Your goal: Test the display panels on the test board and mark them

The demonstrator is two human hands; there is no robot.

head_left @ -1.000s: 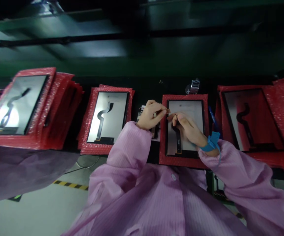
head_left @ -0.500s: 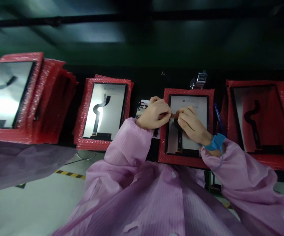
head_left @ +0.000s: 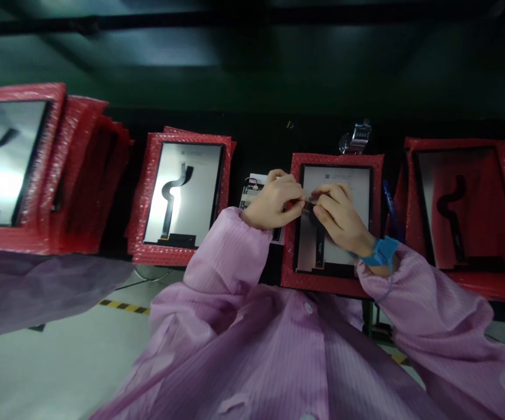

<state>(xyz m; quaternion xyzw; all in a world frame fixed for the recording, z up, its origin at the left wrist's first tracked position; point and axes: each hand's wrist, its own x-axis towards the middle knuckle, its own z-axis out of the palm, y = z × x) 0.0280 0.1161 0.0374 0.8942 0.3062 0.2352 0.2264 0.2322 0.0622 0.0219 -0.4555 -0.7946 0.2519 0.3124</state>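
Both bare hands worked over the screen (head_left: pixel 348 181), which lay with its long sides running away from the wearer on a red bubble-wrap sleeve (head_left: pixel 326 284), on the black table (head_left: pixel 252 137). A dark ribbon cable (head_left: pixel 319 248) ran up from the near edge of this screen toward the right hand's fingertips.

Left hand (head_left: pixel 275 201): over the left edge of the sleeve, thumb and forefinger pinched narrow on a small strip (head_left: pixel 308 206). Right hand (head_left: pixel 340 216): above the screen, blue band (head_left: pixel 382 252) at the wrist, fingers bent and close together at the cable's upper end. The fingertips hid the contact; whether they gripped the cable or the strip could not be told. The two sets of fingertips were just beside each other, the strip between them.

Surroundings: a circuit board (head_left: pixel 248 195) lay partly hidden beyond the left wrist. A metal counter (head_left: pixel 359 138) stood just past the far edge of the sleeve; a blue pen (head_left: pixel 390 201) lay to its right. Further screens on red wrap lay on either side: the left screen (head_left: pixel 197 201), the far-left screen (head_left: pixel 13 151) on a stack, and the right screen (head_left: pixel 484 204), reddish over much of its surface.
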